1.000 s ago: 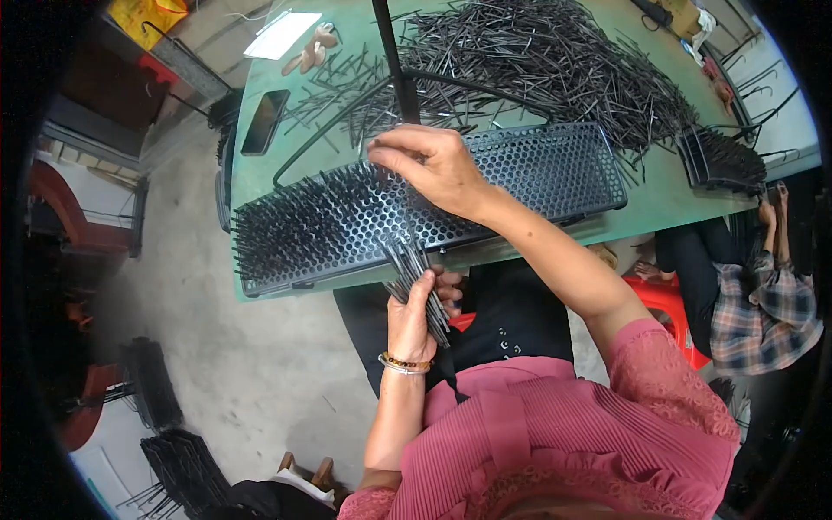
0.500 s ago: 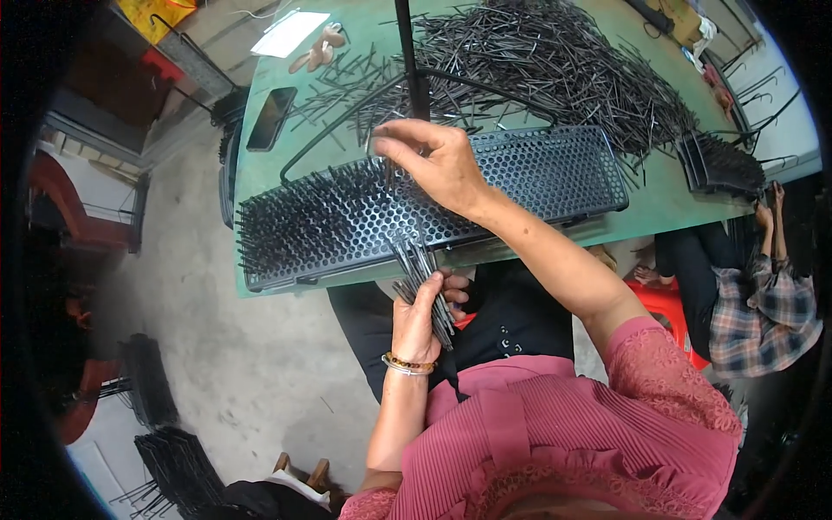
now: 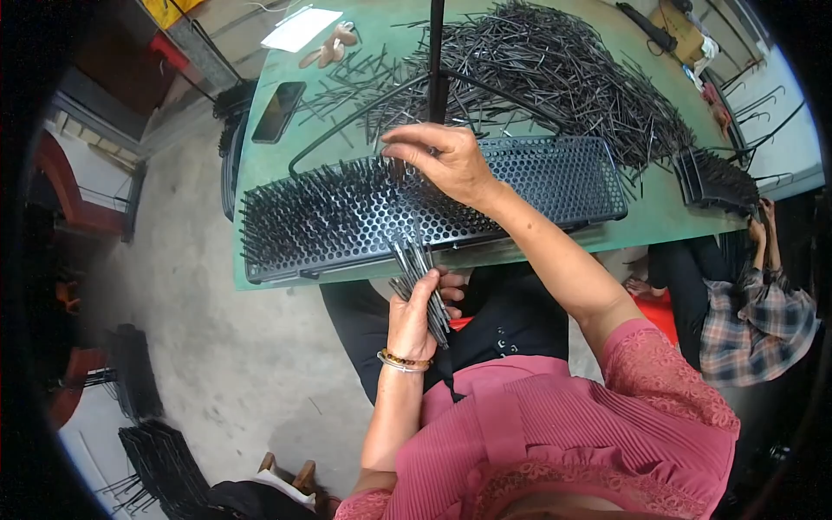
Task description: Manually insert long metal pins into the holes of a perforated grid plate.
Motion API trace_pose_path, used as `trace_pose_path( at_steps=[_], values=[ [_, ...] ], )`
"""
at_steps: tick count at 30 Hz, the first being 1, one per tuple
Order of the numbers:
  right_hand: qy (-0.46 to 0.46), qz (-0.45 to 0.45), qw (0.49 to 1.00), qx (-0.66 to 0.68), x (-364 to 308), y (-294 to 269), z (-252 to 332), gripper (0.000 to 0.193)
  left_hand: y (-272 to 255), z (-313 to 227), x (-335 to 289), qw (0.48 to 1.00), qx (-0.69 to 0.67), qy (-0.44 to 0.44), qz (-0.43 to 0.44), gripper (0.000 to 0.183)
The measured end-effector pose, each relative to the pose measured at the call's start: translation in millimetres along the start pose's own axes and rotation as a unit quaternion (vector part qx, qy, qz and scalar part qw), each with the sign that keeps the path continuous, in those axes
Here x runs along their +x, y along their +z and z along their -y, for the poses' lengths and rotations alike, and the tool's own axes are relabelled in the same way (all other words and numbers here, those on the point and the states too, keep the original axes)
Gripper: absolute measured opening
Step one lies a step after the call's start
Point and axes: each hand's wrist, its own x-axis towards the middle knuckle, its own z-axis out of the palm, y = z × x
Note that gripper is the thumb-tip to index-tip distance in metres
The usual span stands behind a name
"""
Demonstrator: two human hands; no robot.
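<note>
My left hand [image 3: 414, 314] is closed round a bundle of thin black rods [image 3: 410, 260], just off the near edge of a black perforated tray [image 3: 533, 178]. Many rods [image 3: 303, 212] stand upright in the holes of the tray's left part; its right part shows bare holes. Above the tray's middle, at the border of the standing rods, my right hand [image 3: 444, 160] has its thumb and fingers pinched at a short dark rod pointing down. The fingertips partly hide that rod, and I cannot tell whether it sits in a hole.
Behind the tray, a large heap of loose black rods [image 3: 555, 69] covers the green table [image 3: 260, 165]. A black post [image 3: 436, 52] with a frame rises there. A phone [image 3: 279, 113] lies at the left. At the right, a co-worker's hands [image 3: 761, 227] touch another rod-filled tray [image 3: 715, 182].
The whole view has shifted slightly. My right hand remains over the tray's middle, a little lower against the standing rods. My left hand keeps its bundle in nearly the same place.
</note>
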Motion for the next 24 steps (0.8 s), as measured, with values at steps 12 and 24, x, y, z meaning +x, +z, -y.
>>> trace_pose_path(
  at_steps=[12, 24],
  values=[
    [-0.055, 0.005, 0.998, -0.02, 1.2, -1.6, -7.2, 0.017, 10.9, 4.0, -3.8, 1.0, 0.008, -0.01, -0.018, 0.024],
    [-0.075, 0.023, 0.997, -0.012, 2.3, -5.0, -11.7, 0.016, 9.0, 9.5, -2.9, 0.999, 0.018, -0.014, -0.031, 0.024]
  ],
)
